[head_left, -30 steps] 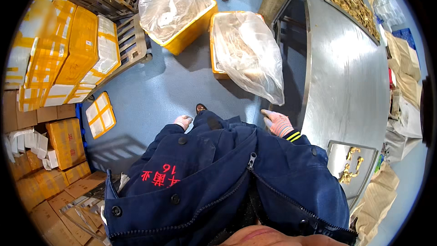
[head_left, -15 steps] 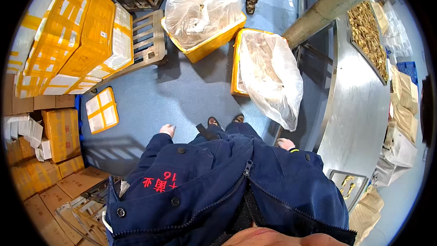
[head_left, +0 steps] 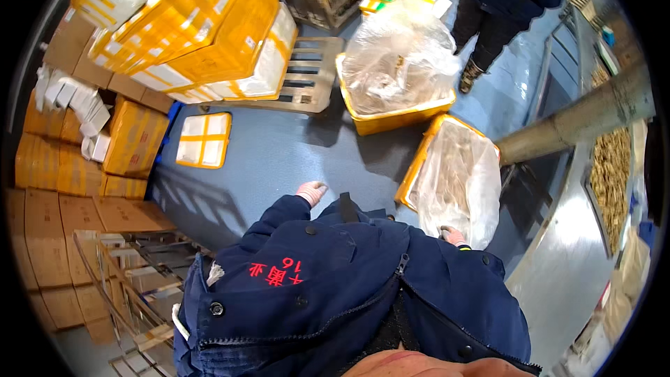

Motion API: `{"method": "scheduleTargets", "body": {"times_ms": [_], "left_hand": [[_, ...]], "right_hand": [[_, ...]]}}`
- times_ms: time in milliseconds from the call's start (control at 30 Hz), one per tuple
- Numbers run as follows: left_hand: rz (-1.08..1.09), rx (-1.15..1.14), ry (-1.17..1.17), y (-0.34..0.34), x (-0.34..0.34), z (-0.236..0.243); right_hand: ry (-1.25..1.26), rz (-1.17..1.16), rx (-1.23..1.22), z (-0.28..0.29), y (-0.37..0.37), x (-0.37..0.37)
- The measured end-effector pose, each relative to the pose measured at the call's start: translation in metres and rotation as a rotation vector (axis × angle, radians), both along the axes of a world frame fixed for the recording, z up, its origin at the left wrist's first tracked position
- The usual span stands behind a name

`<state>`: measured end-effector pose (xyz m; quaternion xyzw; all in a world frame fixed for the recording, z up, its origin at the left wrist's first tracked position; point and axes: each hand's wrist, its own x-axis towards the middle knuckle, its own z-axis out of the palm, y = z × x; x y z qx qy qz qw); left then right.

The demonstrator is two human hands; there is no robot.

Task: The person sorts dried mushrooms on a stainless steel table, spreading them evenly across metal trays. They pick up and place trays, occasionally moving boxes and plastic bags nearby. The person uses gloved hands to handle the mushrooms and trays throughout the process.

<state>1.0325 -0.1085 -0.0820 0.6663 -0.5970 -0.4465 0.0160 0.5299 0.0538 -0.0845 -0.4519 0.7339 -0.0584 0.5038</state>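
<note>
My left hand [head_left: 311, 191], in a pale striped glove, hangs over the blue floor [head_left: 258, 153] with loosely bent fingers and nothing visible in them. Lower right, my right hand [head_left: 451, 236], gloved too, is open with fingers slightly bent, over the hanging end of a clear plastic bag [head_left: 467, 181]; I cannot tell if it touches it. That bag lines a yellow-taped foam box [head_left: 412, 174] with pale brown contents. Behind it stands a second yellow box [head_left: 391, 121] with a crumpled liner [head_left: 398, 56]. A taped white lid [head_left: 202, 139] lies on the floor.
Stacked taped boxes [head_left: 216, 42] stand by a pallet [head_left: 314, 70]; cartons [head_left: 132, 136] and a cart [head_left: 139, 307] are left. A steel table [head_left: 537, 265] with a tray of brown produce [head_left: 607, 188] and a post [head_left: 572, 119] are right. Another person [head_left: 495, 0] stands beyond the boxes.
My view has swung left, so boxes and table sit further right in it. My right hand is now over the bag's end. More of the other person shows.
</note>
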Motion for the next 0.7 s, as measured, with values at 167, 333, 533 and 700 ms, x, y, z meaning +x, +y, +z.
{"method": "scheduleTargets", "body": {"times_ms": [167, 333, 533, 700], "left_hand": [[-0.154, 0.086, -0.086, 0.017, 0.047, -0.033], [-0.201, 0.106, -0.144, 0.006, 0.109, -0.057], [0.038, 0.207, -0.073, -0.044, 0.169, -0.075], [0.184, 0.338, -0.065, -0.085, 0.183, -0.089]], "right_hand": [[0.088, 0.114, 0.032, -0.009, -0.045, 0.002], [0.107, 0.154, 0.042, -0.029, -0.065, 0.010], [0.034, 0.155, 0.090, -0.021, -0.121, 0.078], [0.141, 0.246, -0.046, -0.005, -0.137, 0.150]]}}
